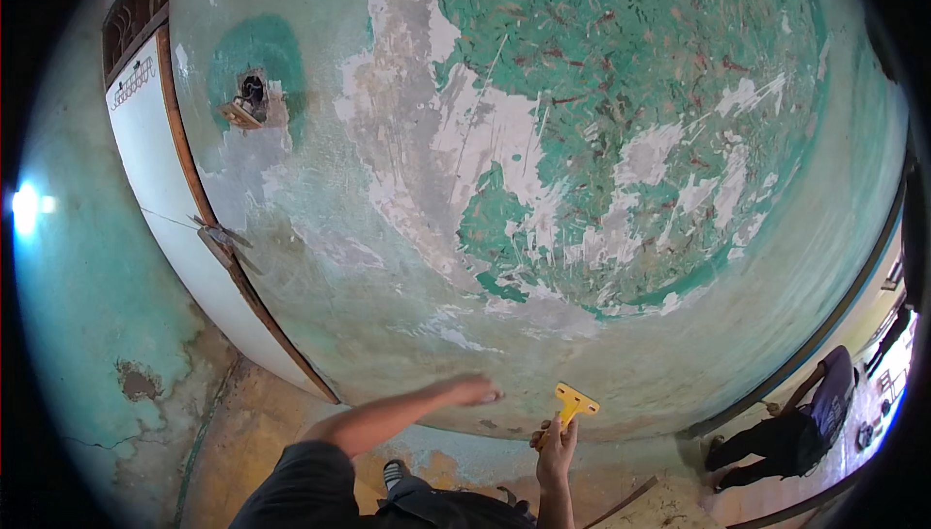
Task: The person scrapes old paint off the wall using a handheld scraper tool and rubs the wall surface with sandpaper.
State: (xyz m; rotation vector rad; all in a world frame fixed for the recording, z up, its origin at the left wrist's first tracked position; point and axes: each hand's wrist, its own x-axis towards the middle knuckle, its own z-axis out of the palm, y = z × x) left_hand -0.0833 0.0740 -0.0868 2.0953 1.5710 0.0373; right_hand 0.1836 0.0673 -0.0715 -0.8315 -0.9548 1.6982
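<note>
My right hand (pixel 556 452) grips the handle of a yellow scraper (pixel 577 402), its wide head pointing up toward the lower part of the wall. My left hand (pixel 473 389) is to the left of the scraper, blurred, with the fingers curled. Whether it holds anything or touches the wall cannot be made out. Before me rises a green painted wall (pixel 407 296). Its upper part has a large darker green patch (pixel 654 34) with reddish and dark streaks. Pale areas of exposed plaster (pixel 502 122) with scratch marks break up that patch.
An open electrical box (pixel 252 92) with a hanging cover sits in the wall at left. Beyond it stands a white door (pixel 156 151) in a wooden frame (pixel 182 136), with pliers (pixel 222 234) hung by the edge. At right, another person (pixel 793 420) stands near a doorway.
</note>
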